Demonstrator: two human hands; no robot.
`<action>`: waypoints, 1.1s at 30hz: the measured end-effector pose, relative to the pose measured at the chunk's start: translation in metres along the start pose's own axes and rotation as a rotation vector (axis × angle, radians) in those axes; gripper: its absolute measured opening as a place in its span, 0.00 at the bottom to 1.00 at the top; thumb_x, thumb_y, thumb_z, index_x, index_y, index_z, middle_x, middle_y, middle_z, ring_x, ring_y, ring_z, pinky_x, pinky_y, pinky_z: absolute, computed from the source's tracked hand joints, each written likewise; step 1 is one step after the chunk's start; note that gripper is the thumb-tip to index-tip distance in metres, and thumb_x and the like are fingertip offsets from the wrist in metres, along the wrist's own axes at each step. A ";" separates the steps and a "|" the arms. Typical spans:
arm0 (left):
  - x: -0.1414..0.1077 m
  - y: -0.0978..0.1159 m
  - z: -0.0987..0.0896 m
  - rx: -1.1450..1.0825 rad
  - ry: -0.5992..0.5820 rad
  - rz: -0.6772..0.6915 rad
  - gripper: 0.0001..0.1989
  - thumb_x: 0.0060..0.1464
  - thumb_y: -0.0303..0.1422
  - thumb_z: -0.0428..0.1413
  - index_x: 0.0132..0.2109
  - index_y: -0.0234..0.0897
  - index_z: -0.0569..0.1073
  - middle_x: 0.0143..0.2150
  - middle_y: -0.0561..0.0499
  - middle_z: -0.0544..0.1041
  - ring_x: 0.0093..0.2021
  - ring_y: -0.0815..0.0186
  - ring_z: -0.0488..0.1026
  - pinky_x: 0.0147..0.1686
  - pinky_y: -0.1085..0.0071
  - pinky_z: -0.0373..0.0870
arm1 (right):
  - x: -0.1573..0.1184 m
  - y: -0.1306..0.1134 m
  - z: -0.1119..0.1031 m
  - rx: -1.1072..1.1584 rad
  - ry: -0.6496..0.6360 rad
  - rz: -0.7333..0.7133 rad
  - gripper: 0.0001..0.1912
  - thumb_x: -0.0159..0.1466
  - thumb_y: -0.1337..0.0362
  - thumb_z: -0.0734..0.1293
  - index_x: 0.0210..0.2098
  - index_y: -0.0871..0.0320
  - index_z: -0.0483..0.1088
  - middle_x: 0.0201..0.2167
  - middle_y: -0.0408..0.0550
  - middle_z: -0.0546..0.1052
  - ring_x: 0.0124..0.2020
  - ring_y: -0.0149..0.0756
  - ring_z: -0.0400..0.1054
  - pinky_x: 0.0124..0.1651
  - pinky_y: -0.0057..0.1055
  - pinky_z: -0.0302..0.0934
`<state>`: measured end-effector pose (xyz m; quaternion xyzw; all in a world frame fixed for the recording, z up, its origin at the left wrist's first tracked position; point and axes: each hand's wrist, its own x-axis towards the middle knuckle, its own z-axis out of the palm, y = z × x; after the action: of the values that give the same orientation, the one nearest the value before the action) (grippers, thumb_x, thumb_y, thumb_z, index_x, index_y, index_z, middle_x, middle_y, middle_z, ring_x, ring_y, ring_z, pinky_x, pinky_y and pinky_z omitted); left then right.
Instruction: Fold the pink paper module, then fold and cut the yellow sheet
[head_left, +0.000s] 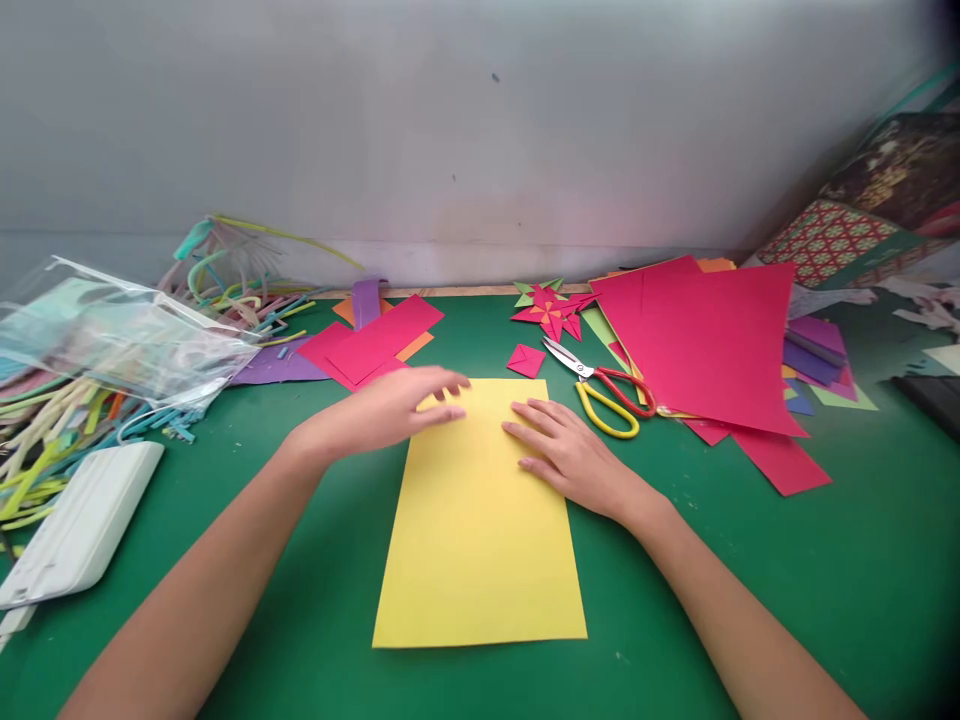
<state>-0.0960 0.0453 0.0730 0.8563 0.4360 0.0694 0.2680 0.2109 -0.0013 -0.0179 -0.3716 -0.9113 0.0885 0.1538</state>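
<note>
A sheet of yellow paper (480, 540) lies flat on the green table, its long side running away from me. My right hand (562, 450) rests on the sheet's upper right part, fingers spread. Over the upper left corner, my left hand (390, 405) is held with thumb and fingers apart and nothing between them; whether it touches the paper I cannot tell. Just beyond the sheet sits a small folded red paper square (526, 361). Scissors (600, 385) with one red and one yellow handle lie slightly apart-bladed to the right of it.
Large red sheets (705, 340) are piled at the right, beside a folded-paper star (551, 310). Red paper strips (386, 340) lie at the back left. Fuzzy craft stems (52, 440), a clear plastic bag (135, 335) and a white device (82, 525) occupy the left. Behind stands a grey wall (450, 130).
</note>
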 end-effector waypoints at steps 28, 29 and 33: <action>0.014 -0.023 0.025 0.394 0.032 -0.427 0.31 0.60 0.59 0.53 0.51 0.34 0.74 0.50 0.36 0.78 0.50 0.43 0.77 0.41 0.59 0.70 | 0.002 -0.047 0.002 -0.094 -0.084 -0.066 0.28 0.71 0.76 0.61 0.69 0.58 0.64 0.72 0.60 0.64 0.71 0.54 0.60 0.69 0.52 0.61; 0.014 -0.025 0.024 0.308 0.023 -0.416 0.32 0.60 0.60 0.54 0.55 0.36 0.73 0.49 0.38 0.79 0.49 0.45 0.77 0.40 0.60 0.70 | 0.002 -0.046 0.002 -0.082 -0.088 -0.072 0.28 0.71 0.76 0.61 0.70 0.57 0.63 0.73 0.60 0.64 0.72 0.53 0.59 0.70 0.53 0.60; 0.009 -0.030 0.007 -0.045 -0.025 -0.246 0.35 0.63 0.57 0.52 0.69 0.43 0.64 0.50 0.45 0.79 0.48 0.53 0.77 0.44 0.64 0.71 | 0.002 -0.042 0.000 -0.036 -0.110 -0.098 0.27 0.74 0.75 0.60 0.70 0.55 0.63 0.73 0.57 0.64 0.74 0.52 0.57 0.72 0.53 0.58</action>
<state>-0.1091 0.0637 0.0501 0.7908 0.5328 0.0350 0.2992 0.1826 -0.0301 -0.0056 -0.3240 -0.9368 0.0849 0.1010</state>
